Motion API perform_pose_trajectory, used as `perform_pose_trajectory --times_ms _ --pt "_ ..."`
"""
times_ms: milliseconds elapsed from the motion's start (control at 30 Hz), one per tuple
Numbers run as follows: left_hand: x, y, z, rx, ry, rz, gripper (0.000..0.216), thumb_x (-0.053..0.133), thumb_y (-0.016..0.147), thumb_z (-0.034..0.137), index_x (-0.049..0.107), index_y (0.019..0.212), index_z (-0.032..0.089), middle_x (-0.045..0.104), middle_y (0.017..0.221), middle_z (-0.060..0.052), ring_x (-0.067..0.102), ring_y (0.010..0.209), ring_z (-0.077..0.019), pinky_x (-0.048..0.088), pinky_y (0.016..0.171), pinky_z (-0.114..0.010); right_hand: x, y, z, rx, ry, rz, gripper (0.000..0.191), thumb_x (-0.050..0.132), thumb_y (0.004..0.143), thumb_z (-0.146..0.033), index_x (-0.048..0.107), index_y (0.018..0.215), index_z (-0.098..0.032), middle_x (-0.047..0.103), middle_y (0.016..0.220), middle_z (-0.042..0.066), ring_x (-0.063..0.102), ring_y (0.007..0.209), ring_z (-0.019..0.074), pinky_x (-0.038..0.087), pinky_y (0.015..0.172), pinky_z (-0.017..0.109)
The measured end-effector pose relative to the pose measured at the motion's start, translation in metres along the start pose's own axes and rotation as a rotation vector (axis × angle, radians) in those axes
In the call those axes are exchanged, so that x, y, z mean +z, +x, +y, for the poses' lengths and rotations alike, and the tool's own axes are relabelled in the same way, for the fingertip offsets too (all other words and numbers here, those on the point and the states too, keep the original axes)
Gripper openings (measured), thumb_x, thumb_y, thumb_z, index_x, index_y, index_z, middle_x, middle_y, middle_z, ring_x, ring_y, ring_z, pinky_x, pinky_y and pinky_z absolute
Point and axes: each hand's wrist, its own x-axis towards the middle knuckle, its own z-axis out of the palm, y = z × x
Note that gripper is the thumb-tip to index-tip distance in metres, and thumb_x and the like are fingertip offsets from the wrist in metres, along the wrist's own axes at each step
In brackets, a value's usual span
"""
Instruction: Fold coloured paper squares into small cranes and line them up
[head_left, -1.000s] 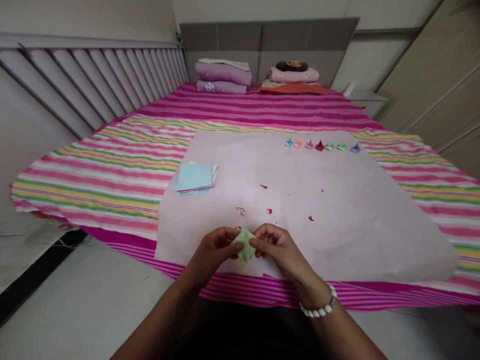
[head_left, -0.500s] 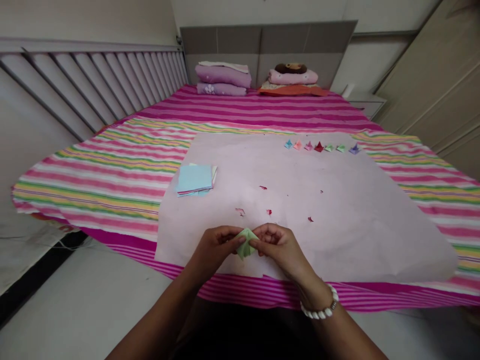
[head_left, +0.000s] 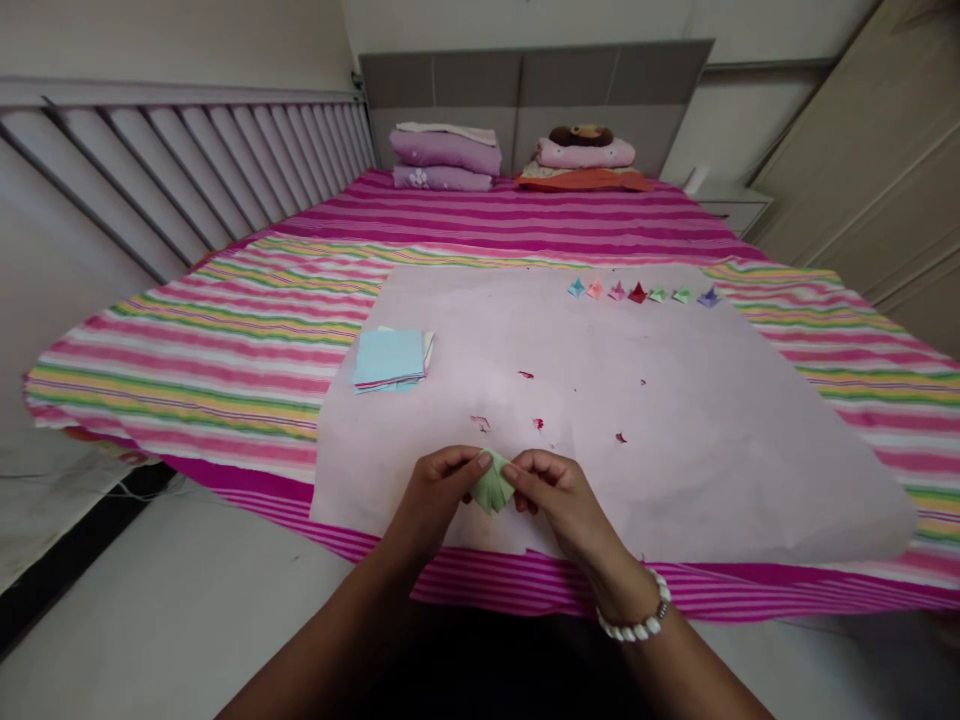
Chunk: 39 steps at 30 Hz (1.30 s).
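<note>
A small piece of light green folded origami paper (head_left: 491, 487) is held up between my two hands, above the near edge of the large pale sheet (head_left: 720, 450). My left hand (head_left: 439, 490) pinches its left side, thumb on the front face. On the opposite side, my right hand (head_left: 553, 487) grips the paper between thumb and curled fingers. Creases run down the front of the paper. The fingers behind it are mostly hidden.
A stack of square papers, light blue on top (head_left: 390, 355), lies at the sheet's left. Several small folded paper pieces (head_left: 637, 293) line the far right edge. Red paper scraps (head_left: 538, 424) are scattered mid-sheet. Folded bedding (head_left: 446, 152) sits by the headboard (head_left: 465, 80).
My thumbs have shifted upward on the green paper, toward its top edge. More of its creased front face shows now. Both hands still hold it.
</note>
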Motion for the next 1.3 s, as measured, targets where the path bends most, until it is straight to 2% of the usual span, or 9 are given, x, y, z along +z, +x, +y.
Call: perform_pose_trajectory --times_ms 167,300,433,567,700,867,1067,1200,1300 --pt "0.003 -0.001 0.005 -0.061 0.015 -0.03 0.033 0.071 0.073 0.041 0.075 0.094 0.015 0.062 0.062 0.0 0.048 0.055 -0.0107 0.035 0.049 -0.022 0.003 0.0 0.002 0.019 -0.012 0.026 0.037 0.077 0.069 -0.046 0.056 0.057 -0.017 0.05 0.043 -0.005 0.038 0.041 0.0069 0.024 0.044 0.022" --pt "0.001 0.001 0.002 -0.029 -0.011 -0.047 0.029 0.069 0.075 0.042 0.074 0.081 0.014 0.056 0.056 0.002 0.045 0.052 -0.0094 0.033 0.049 -0.022 0.007 -0.002 0.006 0.022 0.004 0.013 0.037 0.074 0.071 -0.048 0.058 0.06 -0.017 0.053 0.045 -0.004 0.039 0.042 0.0082 0.027 0.045 0.023" --pt "0.002 0.002 -0.006 -0.038 -0.161 -0.02 0.028 0.07 0.075 0.042 0.07 0.075 0.014 0.059 0.06 0.001 0.049 0.056 -0.0111 0.037 0.054 -0.024 0.011 -0.005 0.01 0.025 -0.036 -0.049 0.041 0.067 0.077 -0.051 0.058 0.056 -0.017 0.055 0.047 -0.002 0.039 0.045 0.009 0.029 0.047 0.024" --pt "0.006 0.001 -0.008 -0.071 -0.264 -0.008 0.027 0.071 0.074 0.04 0.068 0.07 0.013 0.061 0.061 0.0 0.052 0.058 -0.012 0.039 0.056 -0.024 0.013 -0.006 0.009 0.004 -0.074 -0.04 0.044 0.066 0.076 -0.054 0.055 0.053 -0.018 0.052 0.045 -0.003 0.038 0.044 0.0086 0.028 0.046 0.023" --pt "0.008 0.001 -0.007 -0.065 -0.267 0.021 0.029 0.07 0.074 0.041 0.067 0.068 0.014 0.06 0.06 0.0 0.052 0.057 -0.012 0.04 0.056 -0.024 0.016 -0.006 0.01 0.004 -0.08 -0.03 0.045 0.066 0.076 -0.056 0.055 0.053 -0.018 0.055 0.046 -0.002 0.04 0.044 0.0091 0.029 0.045 0.023" --pt "0.008 0.001 -0.007 -0.056 -0.24 -0.019 0.028 0.068 0.076 0.04 0.067 0.069 0.014 0.057 0.056 0.002 0.05 0.054 -0.01 0.039 0.054 -0.023 0.018 -0.006 0.011 0.044 -0.047 -0.074 0.044 0.063 0.077 -0.056 0.06 0.058 -0.016 0.054 0.045 -0.001 0.042 0.044 0.0092 0.031 0.046 0.023" --pt "0.008 0.0 -0.001 -0.01 -0.094 0.051 0.024 0.071 0.073 0.038 0.071 0.071 0.014 0.057 0.065 0.001 0.052 0.054 -0.0107 0.041 0.051 -0.025 0.019 -0.008 0.005 0.078 -0.03 -0.113 0.032 0.075 0.068 -0.046 0.065 0.065 -0.016 0.053 0.048 -0.004 0.042 0.043 0.0084 0.032 0.045 0.023" --pt "0.008 0.002 -0.003 -0.036 -0.132 0.012 0.028 0.071 0.072 0.04 0.072 0.078 0.013 0.057 0.063 0.002 0.052 0.05 -0.011 0.039 0.048 -0.026 0.02 -0.007 0.009 0.108 0.005 -0.125 0.024 0.073 0.069 -0.038 0.066 0.064 -0.016 0.057 0.051 -0.003 0.042 0.041 0.0076 0.032 0.044 0.023" --pt "0.007 0.002 -0.006 -0.056 -0.16 -0.025 0.031 0.07 0.075 0.04 0.072 0.089 0.013 0.057 0.059 0.003 0.05 0.049 -0.0103 0.038 0.051 -0.025 0.019 -0.006 0.011 0.112 0.021 -0.095 0.023 0.071 0.071 -0.035 0.065 0.059 -0.016 0.053 0.045 -0.003 0.041 0.04 0.0074 0.031 0.043 0.023"
